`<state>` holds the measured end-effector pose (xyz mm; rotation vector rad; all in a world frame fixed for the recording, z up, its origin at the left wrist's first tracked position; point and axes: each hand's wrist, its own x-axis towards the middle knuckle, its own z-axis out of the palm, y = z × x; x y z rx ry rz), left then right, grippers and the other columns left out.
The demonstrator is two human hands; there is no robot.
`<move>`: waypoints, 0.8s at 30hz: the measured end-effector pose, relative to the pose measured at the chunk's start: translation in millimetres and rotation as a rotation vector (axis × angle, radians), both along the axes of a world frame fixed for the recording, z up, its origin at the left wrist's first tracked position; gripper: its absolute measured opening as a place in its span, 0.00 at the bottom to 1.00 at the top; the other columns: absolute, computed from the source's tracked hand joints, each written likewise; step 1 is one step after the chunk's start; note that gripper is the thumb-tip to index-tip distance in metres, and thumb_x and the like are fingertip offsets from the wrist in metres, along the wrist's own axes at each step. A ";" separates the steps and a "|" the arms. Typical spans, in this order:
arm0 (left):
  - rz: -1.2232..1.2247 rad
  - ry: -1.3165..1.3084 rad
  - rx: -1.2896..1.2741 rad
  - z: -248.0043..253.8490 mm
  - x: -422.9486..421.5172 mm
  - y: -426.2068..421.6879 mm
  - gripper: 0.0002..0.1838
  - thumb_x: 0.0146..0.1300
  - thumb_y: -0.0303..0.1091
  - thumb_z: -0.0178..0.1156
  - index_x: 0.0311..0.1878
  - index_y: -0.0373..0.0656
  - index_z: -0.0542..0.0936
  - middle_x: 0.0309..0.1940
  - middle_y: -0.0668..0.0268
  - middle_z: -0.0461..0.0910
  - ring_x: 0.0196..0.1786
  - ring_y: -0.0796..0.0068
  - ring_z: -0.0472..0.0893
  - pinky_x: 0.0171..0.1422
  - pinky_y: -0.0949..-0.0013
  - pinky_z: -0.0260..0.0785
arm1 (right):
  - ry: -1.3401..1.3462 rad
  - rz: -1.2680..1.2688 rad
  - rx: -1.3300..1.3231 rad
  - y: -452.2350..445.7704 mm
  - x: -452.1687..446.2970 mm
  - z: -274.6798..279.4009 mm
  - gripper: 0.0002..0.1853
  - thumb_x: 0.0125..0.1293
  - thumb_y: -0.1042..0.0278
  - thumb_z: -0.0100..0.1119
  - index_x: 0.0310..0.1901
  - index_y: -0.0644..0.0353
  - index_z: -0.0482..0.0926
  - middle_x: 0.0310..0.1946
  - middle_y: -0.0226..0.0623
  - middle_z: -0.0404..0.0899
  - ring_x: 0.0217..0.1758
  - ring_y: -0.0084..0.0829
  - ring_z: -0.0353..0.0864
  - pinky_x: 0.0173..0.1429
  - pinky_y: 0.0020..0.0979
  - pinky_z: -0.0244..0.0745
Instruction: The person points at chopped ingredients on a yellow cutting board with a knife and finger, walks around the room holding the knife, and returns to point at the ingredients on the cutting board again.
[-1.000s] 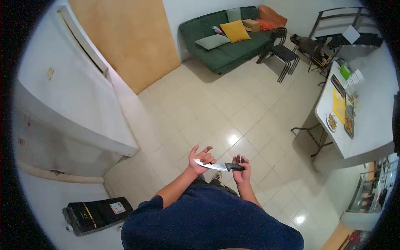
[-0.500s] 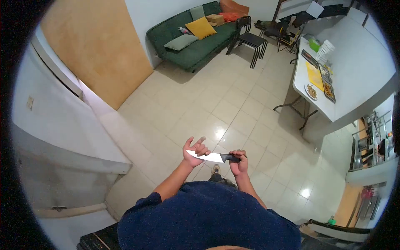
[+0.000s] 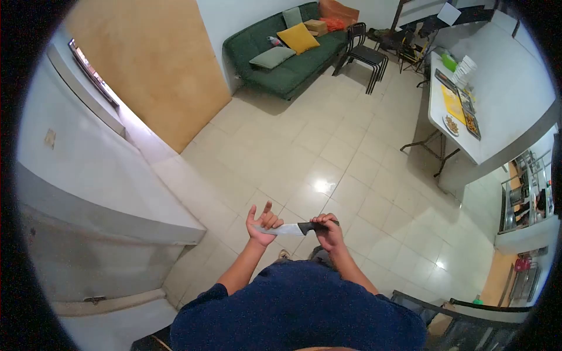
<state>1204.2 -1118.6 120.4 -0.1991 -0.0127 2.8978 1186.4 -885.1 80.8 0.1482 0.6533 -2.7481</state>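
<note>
A kitchen knife (image 3: 287, 229) with a pale blade and black handle lies level in front of my body, tip to the left. My right hand (image 3: 330, 231) is closed around the handle. The blade's tip end rests across the palm of my left hand (image 3: 261, 227); some of its fingers curl over the blade, while the thumb and one finger stick out. Below the knife, the tips of my shoes (image 3: 284, 254) show past my dark blue shirt (image 3: 304, 304).
A green sofa (image 3: 287, 73) with cushions stands at the back, beside stacked black chairs (image 3: 367, 55). On the right, a white table (image 3: 438, 114) holds trays and a plate of food (image 3: 451, 125). A wooden door panel (image 3: 152, 70) and white wall (image 3: 88, 140) flank the left.
The room has shifted rightward in view. Both hands and the knife sit slightly further left, and the blade now looks duller. My grip on the knife looks the same.
</note>
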 end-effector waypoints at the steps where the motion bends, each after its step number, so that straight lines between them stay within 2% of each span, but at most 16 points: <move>1: 0.009 -0.005 -0.007 -1.6 6.6 -10.6 0.29 0.69 0.57 0.47 0.53 0.39 0.80 0.10 0.76 0.53 0.16 0.80 0.53 0.33 0.72 0.51 | -0.016 0.023 0.026 -9.5 3.9 -0.4 0.05 0.60 0.81 0.54 0.32 0.58 0.76 0.33 0.38 0.77 0.44 0.38 0.77 0.60 0.44 0.71; 4: -0.023 0.035 0.035 -2.1 13.7 -46.1 0.29 0.69 0.57 0.45 0.54 0.40 0.80 0.10 0.75 0.53 0.17 0.79 0.54 0.36 0.70 0.54 | -0.029 0.097 0.071 -38.2 5.5 15.7 0.03 0.59 0.79 0.56 0.32 0.58 0.77 0.34 0.39 0.79 0.45 0.39 0.77 0.58 0.42 0.71; 7: -0.037 0.060 0.070 -31.9 -13.5 -99.4 0.29 0.69 0.56 0.45 0.54 0.40 0.80 0.10 0.75 0.53 0.17 0.79 0.54 0.36 0.70 0.54 | -0.059 0.065 0.107 -90.8 -19.4 -10.6 0.03 0.59 0.78 0.57 0.32 0.58 0.77 0.34 0.39 0.78 0.44 0.39 0.76 0.56 0.40 0.71; 13: -0.046 0.113 0.052 -26.2 -23.8 -93.9 0.29 0.69 0.55 0.44 0.54 0.40 0.81 0.10 0.75 0.53 0.17 0.79 0.54 0.36 0.71 0.54 | 0.014 0.017 0.076 -88.5 -32.3 -12.6 0.03 0.58 0.78 0.56 0.32 0.58 0.77 0.33 0.38 0.78 0.43 0.37 0.74 0.55 0.39 0.69; 24: -0.140 0.083 0.028 -33.8 -20.5 -105.8 0.27 0.70 0.52 0.44 0.53 0.40 0.81 0.10 0.75 0.53 0.17 0.79 0.55 0.36 0.71 0.53 | -0.017 0.008 0.144 -91.7 -7.0 -17.1 0.04 0.58 0.78 0.53 0.34 0.58 0.76 0.36 0.40 0.76 0.45 0.38 0.73 0.53 0.40 0.68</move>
